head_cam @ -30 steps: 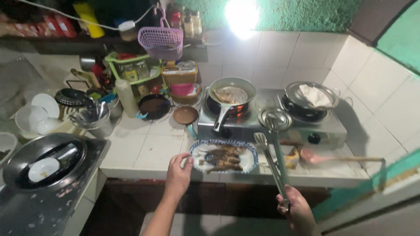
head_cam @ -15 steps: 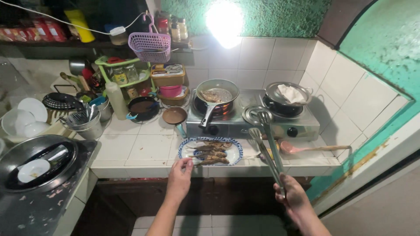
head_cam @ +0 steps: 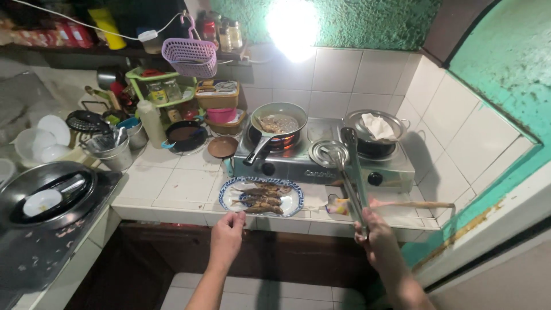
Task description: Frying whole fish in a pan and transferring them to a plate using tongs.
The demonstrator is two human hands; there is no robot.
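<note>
Tongs (head_cam: 350,172), long and metal, run from the right hand (head_cam: 377,236) at the counter's front edge up and slightly left toward the stove (head_cam: 321,163), so their long axis is nearly straight away from the person. The tips point at the back wall and reach over the stove top, between the frying pan (head_cam: 279,123) on the left burner and the lidded pot (head_cam: 376,133) on the right one. The right hand is closed around the handle end, fingers wrapped on it. The arms of the tongs stand only slightly apart.

Left of the tongs, a blue-rimmed plate (head_cam: 229,198) of fried fish (head_cam: 261,198) sits on the tiled counter (head_cam: 172,186) just in front of the stove. The left hand (head_cam: 227,235) is at the plate's near rim, fingers curled and loosely open; whether it grips the rim I cannot tell. A spatula (head_cam: 390,204) lies on the counter beside the right hand.
</note>
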